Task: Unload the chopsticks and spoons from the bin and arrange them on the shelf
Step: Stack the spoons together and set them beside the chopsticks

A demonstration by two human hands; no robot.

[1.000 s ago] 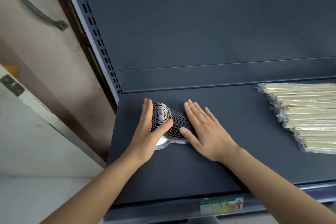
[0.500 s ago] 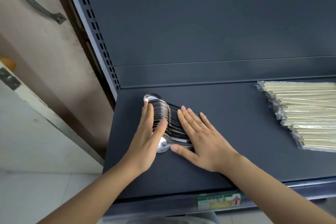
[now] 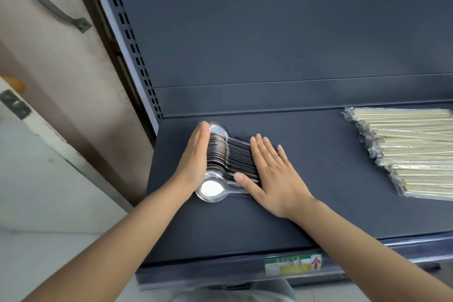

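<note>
A row of nested metal spoons (image 3: pixel 226 154) was seen lying on the dark shelf (image 3: pixel 318 203), enclosed between the two hands. The left hand (image 3: pixel 193 157) was set on edge against the bowl ends of the spoons, its fingers straight and pressed together. The right hand (image 3: pixel 272 174) was laid flat, palm down, over the handles. Its fingers were straight and slightly spread, and the thumb was stretched toward the left hand, touching the handle of the nearest spoon. That spoon's bowl was exposed just below the heel of the left hand, facing up and shining. The spoons were pressed, not gripped, by either hand. Well to the right of the right hand, bundles of pale chopsticks (image 3: pixel 411 149) in clear wrapping were laid on the same shelf, apart from the spoons. Nearer than the right wrist, a green and white price label (image 3: pixel 293 265) was fixed to the shelf's front edge. Beyond the left hand, a slotted upright (image 3: pixel 132 44) was seen at the shelf's side.
</note>
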